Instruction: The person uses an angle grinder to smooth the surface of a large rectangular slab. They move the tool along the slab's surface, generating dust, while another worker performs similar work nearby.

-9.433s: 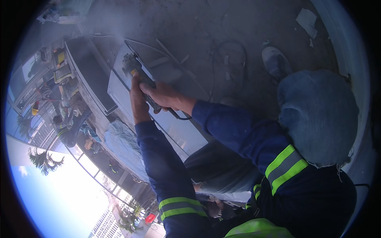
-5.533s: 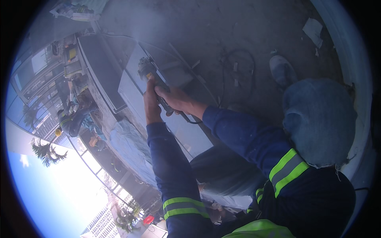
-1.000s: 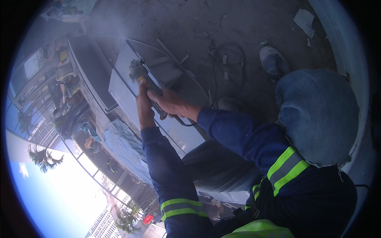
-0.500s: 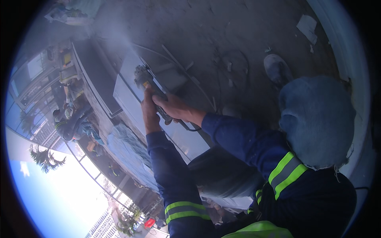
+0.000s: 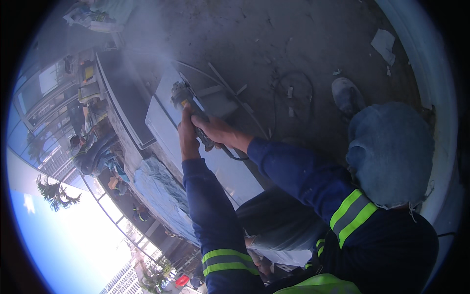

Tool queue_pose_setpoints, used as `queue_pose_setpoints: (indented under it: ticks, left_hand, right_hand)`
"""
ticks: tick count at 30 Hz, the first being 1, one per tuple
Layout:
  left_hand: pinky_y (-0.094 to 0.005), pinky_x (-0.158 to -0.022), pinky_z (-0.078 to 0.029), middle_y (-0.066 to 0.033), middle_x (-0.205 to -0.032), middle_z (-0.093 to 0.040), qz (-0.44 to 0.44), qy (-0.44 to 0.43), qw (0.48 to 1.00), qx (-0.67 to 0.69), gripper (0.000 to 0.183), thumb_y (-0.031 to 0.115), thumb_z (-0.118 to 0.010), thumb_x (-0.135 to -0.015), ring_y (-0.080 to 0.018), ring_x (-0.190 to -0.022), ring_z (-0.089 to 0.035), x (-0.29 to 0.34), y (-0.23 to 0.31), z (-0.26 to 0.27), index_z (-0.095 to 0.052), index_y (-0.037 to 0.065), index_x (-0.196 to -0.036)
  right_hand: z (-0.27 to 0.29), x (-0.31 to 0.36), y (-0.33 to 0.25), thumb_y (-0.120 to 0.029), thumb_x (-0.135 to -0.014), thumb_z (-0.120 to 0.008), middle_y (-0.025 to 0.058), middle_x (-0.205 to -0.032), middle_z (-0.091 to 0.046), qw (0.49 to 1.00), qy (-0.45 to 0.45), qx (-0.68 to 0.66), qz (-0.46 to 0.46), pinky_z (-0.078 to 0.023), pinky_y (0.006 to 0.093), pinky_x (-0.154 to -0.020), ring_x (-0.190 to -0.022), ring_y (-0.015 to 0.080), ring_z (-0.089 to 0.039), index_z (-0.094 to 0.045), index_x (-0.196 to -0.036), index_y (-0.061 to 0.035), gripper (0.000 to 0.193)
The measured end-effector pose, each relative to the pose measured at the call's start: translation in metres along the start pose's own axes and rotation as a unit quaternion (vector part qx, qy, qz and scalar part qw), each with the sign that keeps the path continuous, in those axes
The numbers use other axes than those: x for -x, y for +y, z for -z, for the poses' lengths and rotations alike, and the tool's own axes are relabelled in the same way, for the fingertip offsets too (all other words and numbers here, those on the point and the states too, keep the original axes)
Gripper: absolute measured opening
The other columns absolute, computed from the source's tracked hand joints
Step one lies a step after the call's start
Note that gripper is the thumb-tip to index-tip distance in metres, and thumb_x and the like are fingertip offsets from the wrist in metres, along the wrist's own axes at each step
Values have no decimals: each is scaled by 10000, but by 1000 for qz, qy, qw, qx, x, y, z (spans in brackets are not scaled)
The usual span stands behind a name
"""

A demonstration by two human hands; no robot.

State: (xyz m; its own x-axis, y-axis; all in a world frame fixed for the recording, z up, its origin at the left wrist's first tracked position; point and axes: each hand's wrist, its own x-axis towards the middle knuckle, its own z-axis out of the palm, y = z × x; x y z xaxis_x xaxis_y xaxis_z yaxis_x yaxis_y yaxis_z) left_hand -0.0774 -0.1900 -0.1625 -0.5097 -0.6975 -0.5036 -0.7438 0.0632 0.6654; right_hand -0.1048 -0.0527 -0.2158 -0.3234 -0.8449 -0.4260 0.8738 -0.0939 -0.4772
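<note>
Both my hands are closed around a dusty angle grinder [image 5: 182,94]. My left hand [image 5: 187,131] grips it close behind its head, and my right hand [image 5: 219,131] wraps the body further back, with a cord trailing from the rear end. The grinder's head is over the long edge of a pale flat panel [image 5: 235,176]; whether the disc touches it, I cannot make out. Pale dust [image 5: 154,51] streams away from the far end of the panel.
Pale strips [image 5: 223,78] and a looped cord [image 5: 311,93] lie on the dusty floor to the right, near a shoe [image 5: 347,93]. A blue plastic sheet [image 5: 159,181] lies left of the panel. Another person [image 5: 95,152] works further left, beside a railing [image 5: 105,201].
The whole view has shifted slightly, so panel, grinder and hands appear a little further right. Both hands keep their grip, and dust still flies off.
</note>
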Motion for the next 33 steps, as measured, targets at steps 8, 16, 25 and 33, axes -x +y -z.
queue_pose_setpoints:
  ticks: [8, 16, 25, 33]
  left_hand:
    - [-388, -863, -574, -158, -1170, -768, 25, -8, 1000, 1, 814, 689, -689, -1045, -252, -1019, -736, -10, -5, 5, -734, -63, -1355]
    - [-399, -921, -563, -151, -1197, -761, 23, -3, 1000, -20, 809, 694, -686, -1047, -253, -1057, -724, -2, -2, 4, -714, -36, -1394]
    - [-428, -976, -541, -166, -1281, -735, 31, -12, 999, -19, 840, 702, -690, -1021, -269, -1164, -693, -9, -9, 11, -685, -18, -1454]
    - [-448, -999, -545, -180, -1312, -734, 35, -15, 999, -15, 873, 708, -699, -1010, -286, -1189, -698, -7, -4, 9, -670, -16, -1496]
  right_hand:
    - [2, 0, 1, -633, -1167, -511, 67, -820, -680, 1000, -11, -5, -4, -414, 291, -371, -553, 173, -729, -653, -1240, -17, 636]
    - [0, 1, 5, -589, -1162, -538, 61, -835, -673, 1000, 1, 6, 20, -405, 282, -364, -552, 148, -704, -633, -1354, 6, 633]
    - [0, -2, 10, -647, -1099, -579, 136, -785, -682, 1000, 19, 12, 15, -447, 386, -406, -509, 205, -644, -670, -1178, 127, 783]
    - [1, -1, 10, -676, -1094, -543, 164, -784, -733, 999, 18, 28, 3, -422, 385, -374, -506, 218, -668, -692, -1172, 136, 829]
